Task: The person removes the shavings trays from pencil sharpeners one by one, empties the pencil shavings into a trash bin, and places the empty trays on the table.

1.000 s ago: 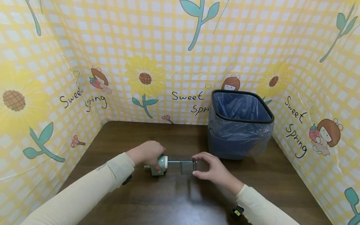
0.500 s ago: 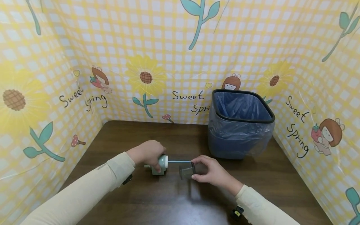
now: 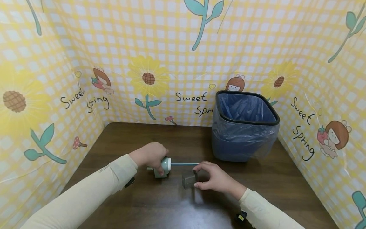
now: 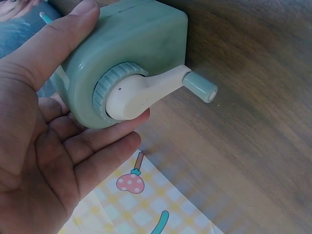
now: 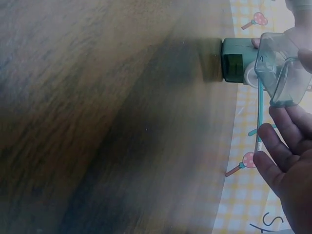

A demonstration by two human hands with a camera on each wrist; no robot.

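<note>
My left hand [image 3: 151, 155] grips a pale green hand-crank pencil sharpener [image 4: 146, 34] on the wooden table. Its white crank [image 4: 148, 95] with a green knob points away from the palm in the left wrist view. A blue-green pencil [image 3: 183, 164] sticks out level from the white front ring, towards the right hand. Between thumb and fingers, my right hand [image 3: 217, 178] holds a clear smoky shavings drawer [image 3: 188, 180] by its rim end, tilted just below the pencil. A dark square opening [image 5: 234, 67] shows in the sharpener's front in the right wrist view.
A blue trash bin [image 3: 233, 144] with a black rim and a clear plastic liner stands at the table's back right. Yellow checked sheeting [image 3: 183, 63] closes off the back and both sides. Brown wooden tabletop [image 3: 137, 203] spreads in front of the hands.
From beside the pencil, the drawer has come down towards the near edge and turned to a tilt in my right hand. My left hand, the sharpener and the pencil have stayed in place.
</note>
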